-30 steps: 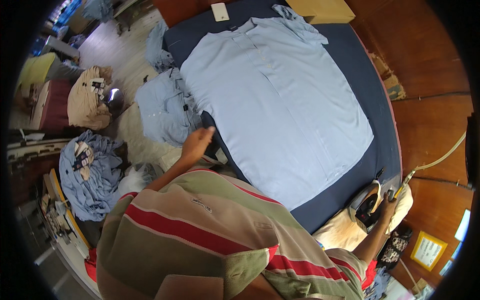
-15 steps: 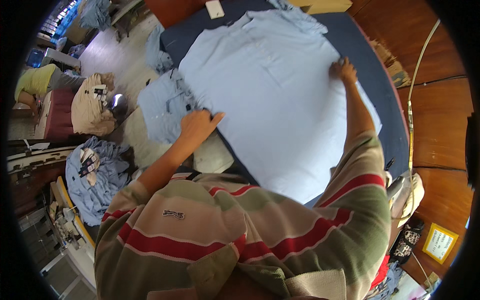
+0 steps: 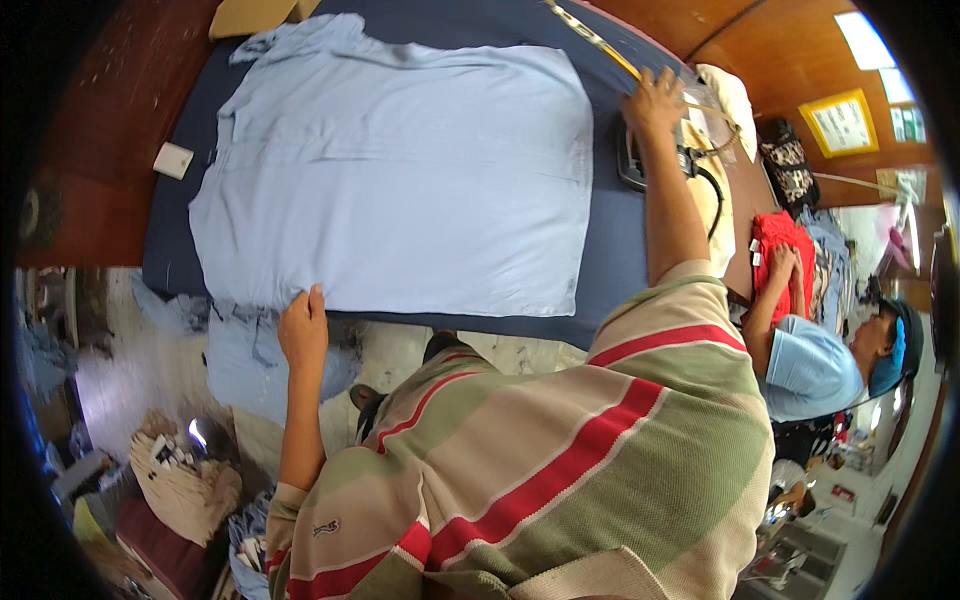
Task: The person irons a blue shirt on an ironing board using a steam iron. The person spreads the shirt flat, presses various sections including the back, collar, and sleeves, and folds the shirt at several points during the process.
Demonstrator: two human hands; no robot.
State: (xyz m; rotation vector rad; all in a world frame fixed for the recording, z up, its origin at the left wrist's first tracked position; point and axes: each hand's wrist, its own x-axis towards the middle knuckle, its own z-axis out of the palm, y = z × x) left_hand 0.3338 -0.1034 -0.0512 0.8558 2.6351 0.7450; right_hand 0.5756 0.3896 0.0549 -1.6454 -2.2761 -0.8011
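A light blue shirt (image 3: 400, 190) lies spread flat across a dark navy padded table (image 3: 618, 235). At the shirt's near left edge, my left hand (image 3: 303, 330) has its fingers closed on the cloth. My right hand (image 3: 657, 102) is off the shirt, with fingers apart, above an iron (image 3: 632, 160) at the table's right side. Part of the iron is hidden by my hand and forearm, and I cannot tell whether my fingers touch it. A black cord curves away from the iron over a pale yellow cloth.
More light blue garments (image 3: 250, 365) hang off the near left edge. A white card (image 3: 173, 160) lies at the left, a cardboard box (image 3: 262, 14) at the back. On the right, another person (image 3: 815, 370) handles red cloth (image 3: 782, 250). A beige garment pile (image 3: 180, 480) sits lower left.
My view has turned right, bringing the iron and the other person into sight. My right hand has left the shirt and moved over to the iron. My left hand is now on the shirt's edge.
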